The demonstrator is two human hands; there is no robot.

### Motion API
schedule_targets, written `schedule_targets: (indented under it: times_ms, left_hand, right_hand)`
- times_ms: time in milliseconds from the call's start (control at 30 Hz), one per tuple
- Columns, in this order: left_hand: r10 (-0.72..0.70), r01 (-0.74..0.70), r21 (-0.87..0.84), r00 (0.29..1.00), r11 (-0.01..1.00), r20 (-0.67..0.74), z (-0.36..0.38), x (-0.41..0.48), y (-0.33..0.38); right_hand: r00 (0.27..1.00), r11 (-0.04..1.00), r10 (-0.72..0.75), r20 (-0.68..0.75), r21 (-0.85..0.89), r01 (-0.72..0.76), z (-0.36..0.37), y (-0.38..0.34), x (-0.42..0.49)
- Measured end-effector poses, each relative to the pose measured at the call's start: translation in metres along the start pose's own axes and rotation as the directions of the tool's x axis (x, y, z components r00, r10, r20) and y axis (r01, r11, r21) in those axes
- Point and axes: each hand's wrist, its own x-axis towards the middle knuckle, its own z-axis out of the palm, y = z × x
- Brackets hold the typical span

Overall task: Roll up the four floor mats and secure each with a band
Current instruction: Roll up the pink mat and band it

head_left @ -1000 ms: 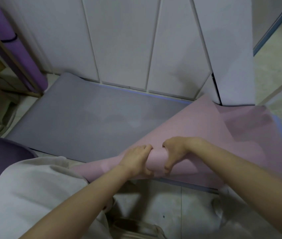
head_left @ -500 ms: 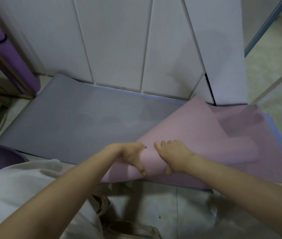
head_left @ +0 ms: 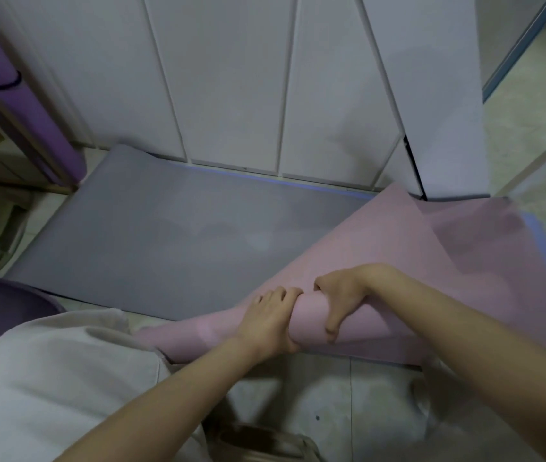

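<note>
A: Two hands on the pink mat (head_left: 398, 261)?

B: Both. The left hand (head_left: 270, 323) wraps the rolled part, fingers curled over its top. The right hand (head_left: 341, 295) grips the roll just beside it, thumb down the near face, fingers hooked over the far side. The two hands nearly touch.

A: Where does that roll lie against the grey mat (head_left: 165, 235)?

B: Just off the grey mat's near edge, at its right end, running slantwise. The loose pink sheet spreads from the roll over the grey mat's right end.

A: And the grey mat itself?

B: Flat and unrolled on the tile floor (head_left: 298, 395), its far edge at the foot of the white doors (head_left: 225, 78).

A: Anything beneath?

B: A blue edge (head_left: 545, 241) shows past the pink sheet, right of the grey mat, and a thin blue line runs along the grey mat's far edge. How much blue lies under, I cannot tell.

A: Any mat done?

B: A purple mat (head_left: 31, 121), rolled, stands on end beyond the grey mat's far left corner, a black band (head_left: 8, 84) around it.
</note>
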Motion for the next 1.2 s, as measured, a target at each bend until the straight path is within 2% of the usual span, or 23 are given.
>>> schedule_targets:
  times_ms: [100,200,300,400,467,567,700,800,900,1067,1133,1200]
  left_hand:
    - [0.015,-0.013,0.036,0.999,0.999,-0.045,0.005,-0.001,0.000]
    - [0.009,-0.009,0.023,1.000,1.000,-0.002,0.001,0.006,-0.008]
    - [0.002,-0.001,-0.051,1.000,0.999,0.022,-0.007,0.015,-0.011]
    - [0.021,-0.009,-0.107,0.994,0.994,0.111,-0.022,0.028,-0.007]
    - [0.041,-0.019,-0.119,0.981,0.993,0.187,-0.031,0.035,-0.007]
    - [0.069,-0.020,-0.172,0.957,0.985,0.283,-0.035,0.044,-0.010]
    - [0.086,0.014,-0.253,0.921,0.967,0.379,-0.028,0.044,-0.010]
    - [0.091,0.041,-0.341,0.928,0.939,0.361,-0.022,0.037,-0.010]
    - [0.067,0.029,-0.324,0.957,0.946,0.283,-0.014,0.028,-0.010]
    - [-0.018,0.023,-0.162,0.999,0.987,0.027,0.011,0.007,0.001]
    - [-0.021,0.020,-0.149,1.000,0.989,-0.008,0.015,0.005,0.001]
    - [0.003,-0.001,-0.140,1.000,0.990,0.014,0.014,0.008,-0.003]
  right_hand:
    - [1.000,0.999,-0.008,0.025,0.035,0.007,0.001,0.001,0.001]
    - [0.998,0.999,-0.020,-0.053,0.027,0.021,0.004,-0.002,0.000]
    - [0.977,0.979,-0.048,-0.209,-0.205,0.004,0.010,-0.005,-0.004]
    - [0.924,0.887,-0.100,-0.368,-0.453,-0.085,0.020,-0.010,-0.011]
    - [0.889,0.859,-0.112,-0.443,-0.493,-0.137,0.027,-0.010,-0.014]
    - [0.867,0.878,-0.109,-0.487,-0.456,-0.146,0.035,-0.006,-0.016]
    - [0.909,0.931,-0.082,-0.408,-0.358,-0.076,0.030,0.000,-0.017]
    - [0.961,0.966,-0.041,-0.272,-0.255,-0.031,0.017,0.002,-0.015]
    - [0.989,0.987,-0.005,-0.150,-0.160,-0.019,0.005,0.001,-0.012]
    - [0.998,0.996,0.055,-0.006,-0.072,-0.055,-0.003,0.002,-0.007]
    - [0.998,0.998,0.054,0.026,-0.040,-0.053,-0.001,0.002,-0.006]
    - [0.997,0.999,0.053,0.049,-0.013,-0.053,0.002,0.001,-0.005]
